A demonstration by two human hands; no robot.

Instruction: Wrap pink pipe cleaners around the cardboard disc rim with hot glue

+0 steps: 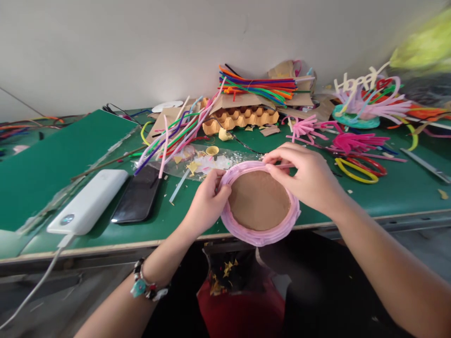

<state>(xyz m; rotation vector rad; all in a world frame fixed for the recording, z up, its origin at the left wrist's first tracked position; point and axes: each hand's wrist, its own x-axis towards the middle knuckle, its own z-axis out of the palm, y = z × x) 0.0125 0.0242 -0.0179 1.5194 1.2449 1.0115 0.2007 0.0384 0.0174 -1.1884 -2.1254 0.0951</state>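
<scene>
Holds a round cardboard disc (pixel 260 201) with a thick pink rim (pixel 259 236) between both hands, at the near edge of the green table (pixel 380 199), brown face tilted up. Clamps the left hand (pixel 209 197) on the rim's left side, thumb on top and fingers curled behind, leaving the disc just right of those fingertips. Pinches a pink strand (pixel 286 165) with the right hand (pixel 306 173) at the far side of the rim, thumb and forefinger nearly together, hence much nearer to the strand than the left. Shows the strand's long axis running crosswise, rightward from the fingertips. Cannot tell, beneath them, exactly where strand meets rim.
</scene>
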